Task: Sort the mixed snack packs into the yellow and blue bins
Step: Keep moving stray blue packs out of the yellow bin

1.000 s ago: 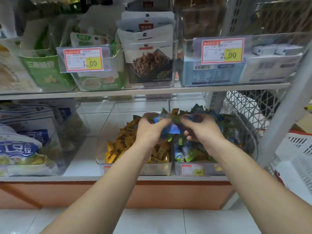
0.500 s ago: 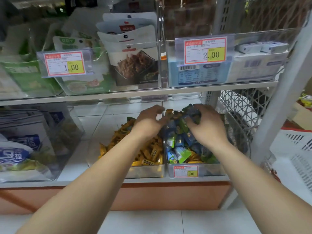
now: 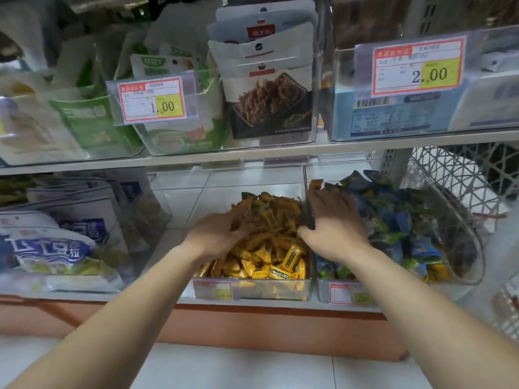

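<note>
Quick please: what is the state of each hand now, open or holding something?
Left hand: among the yellow packs, blurred; whether it holds one cannot be told.
Right hand: open, fingers flat on the blue packs.

You have one view: your head camera faces forward and down, close to the lower shelf [image 3: 56, 295] at centre, with the floor [image 3: 224, 366] along the bottom edge.
</note>
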### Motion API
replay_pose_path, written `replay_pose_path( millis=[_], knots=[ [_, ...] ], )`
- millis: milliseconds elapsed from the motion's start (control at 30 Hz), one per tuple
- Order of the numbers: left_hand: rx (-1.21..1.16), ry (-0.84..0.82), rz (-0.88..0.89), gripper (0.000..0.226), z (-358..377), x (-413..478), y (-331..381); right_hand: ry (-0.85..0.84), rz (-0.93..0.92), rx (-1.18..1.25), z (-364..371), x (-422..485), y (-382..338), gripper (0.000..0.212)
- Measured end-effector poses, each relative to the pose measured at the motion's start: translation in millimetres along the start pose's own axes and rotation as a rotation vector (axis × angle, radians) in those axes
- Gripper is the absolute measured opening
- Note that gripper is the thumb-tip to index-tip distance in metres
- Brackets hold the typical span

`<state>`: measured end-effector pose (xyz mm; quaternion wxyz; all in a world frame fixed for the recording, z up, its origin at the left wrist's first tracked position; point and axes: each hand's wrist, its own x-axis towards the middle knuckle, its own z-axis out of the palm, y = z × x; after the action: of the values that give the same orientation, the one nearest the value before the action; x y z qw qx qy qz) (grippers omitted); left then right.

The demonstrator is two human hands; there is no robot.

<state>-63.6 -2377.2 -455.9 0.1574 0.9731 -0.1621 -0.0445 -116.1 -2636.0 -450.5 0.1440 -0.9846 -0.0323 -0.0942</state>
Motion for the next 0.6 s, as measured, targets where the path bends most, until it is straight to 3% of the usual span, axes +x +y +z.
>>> replay_pose_path(
  millis=[167,433,600],
  knots=[
    [-0.105,0.131,-0.031,0.034,2,48,12,0.05,-0.014,0.026,9,4,1,0.074],
    [0.005,-0.077,-0.031,0.051,23,95,11,0.09,-0.042,0.039,15,6,6,0.07],
    [-0.118,-0.097,-0.007,0.029,18,93,-10,0.099,-0.038,0.058,13,6,5,0.07]
  ],
)
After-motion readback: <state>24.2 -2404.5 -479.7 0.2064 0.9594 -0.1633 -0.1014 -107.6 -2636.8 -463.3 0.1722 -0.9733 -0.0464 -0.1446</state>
